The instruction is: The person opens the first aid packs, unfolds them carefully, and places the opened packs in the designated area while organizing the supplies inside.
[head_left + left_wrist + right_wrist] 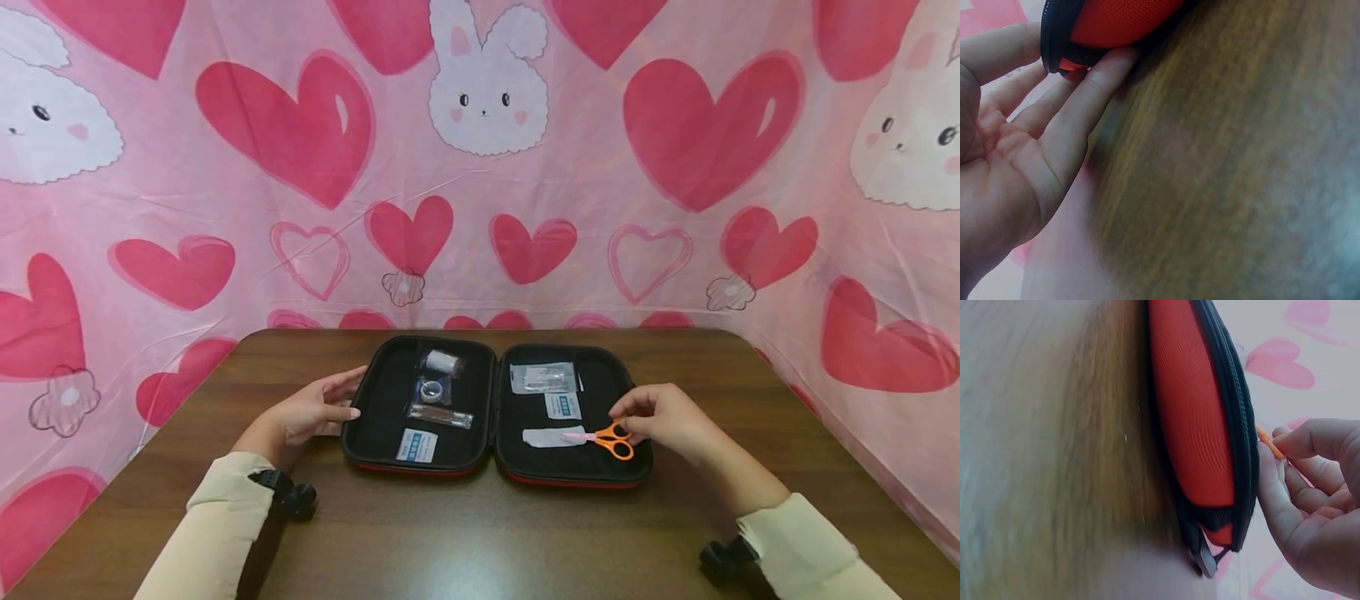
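Note:
A zippered case [382, 421], black inside and red outside, lies unfolded flat on the table. My left hand [318, 406] holds the left rim, thumb on top; in the left wrist view its fingers reach under the red shell [1122, 22]. My right hand [663, 417] pinches the orange handle of a pair of scissors [602, 438] over the right half. The scissors' pale blades point left, overlapping a white wrapped strip [543, 437]. In the right wrist view the orange handle [1270, 444] shows between thumb and finger, partly hidden by the case edge.
The left half holds a white roll [442, 362], a small tape roll [431, 390], a long clear packet [441, 416] and a blue-and-white packet [417, 446]. On the right are a clear packet [543, 377] and another blue-and-white packet [562, 406]. A heart-patterned cloth [465, 183] hangs behind the wooden table [420, 533].

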A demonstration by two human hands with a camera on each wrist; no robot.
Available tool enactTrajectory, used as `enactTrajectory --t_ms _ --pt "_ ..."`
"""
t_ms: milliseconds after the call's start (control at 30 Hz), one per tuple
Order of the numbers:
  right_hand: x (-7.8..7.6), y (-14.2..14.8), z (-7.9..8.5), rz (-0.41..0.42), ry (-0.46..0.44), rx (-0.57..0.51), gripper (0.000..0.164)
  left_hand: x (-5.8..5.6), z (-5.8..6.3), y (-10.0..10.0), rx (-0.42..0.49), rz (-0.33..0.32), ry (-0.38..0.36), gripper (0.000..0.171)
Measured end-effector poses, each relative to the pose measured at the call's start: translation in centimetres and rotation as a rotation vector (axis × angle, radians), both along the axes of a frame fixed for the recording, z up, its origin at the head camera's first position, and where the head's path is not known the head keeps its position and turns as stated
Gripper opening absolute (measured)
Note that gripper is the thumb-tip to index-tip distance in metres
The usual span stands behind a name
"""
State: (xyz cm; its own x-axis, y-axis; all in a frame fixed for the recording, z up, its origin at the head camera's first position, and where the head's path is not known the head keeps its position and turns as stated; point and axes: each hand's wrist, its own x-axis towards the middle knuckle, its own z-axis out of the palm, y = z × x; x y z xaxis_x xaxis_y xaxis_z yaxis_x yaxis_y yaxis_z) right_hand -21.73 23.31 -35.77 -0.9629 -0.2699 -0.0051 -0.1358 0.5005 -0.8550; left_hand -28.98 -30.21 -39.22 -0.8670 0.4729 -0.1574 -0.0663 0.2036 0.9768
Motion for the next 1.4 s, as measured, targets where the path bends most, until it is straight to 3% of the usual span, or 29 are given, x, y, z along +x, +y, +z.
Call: enactTrajectory --t_ms 300,667,1067,1400 --pt "0.4 2.3 0.8 0.022 0.035 -0.003 0.018 0.2 0.0 0.1 0.006 0.003 0.004 0.085" --pt "0.3 4.4 2.4 0.107 0.097 0.129 0.012 0.3 0.1 0.2 0.007 0.023 -0.003 0.085" --pt "-0.9 3.3 1.4 0.144 0.067 0.170 0.010 0.5 0.3 0.3 0.025 0.014 0.000 0.083" --pt "-1.5 1.7 0.6 0.190 0.030 0.135 0.007 0.4 0.1 0.2 0.030 0.005 0.003 0.084"
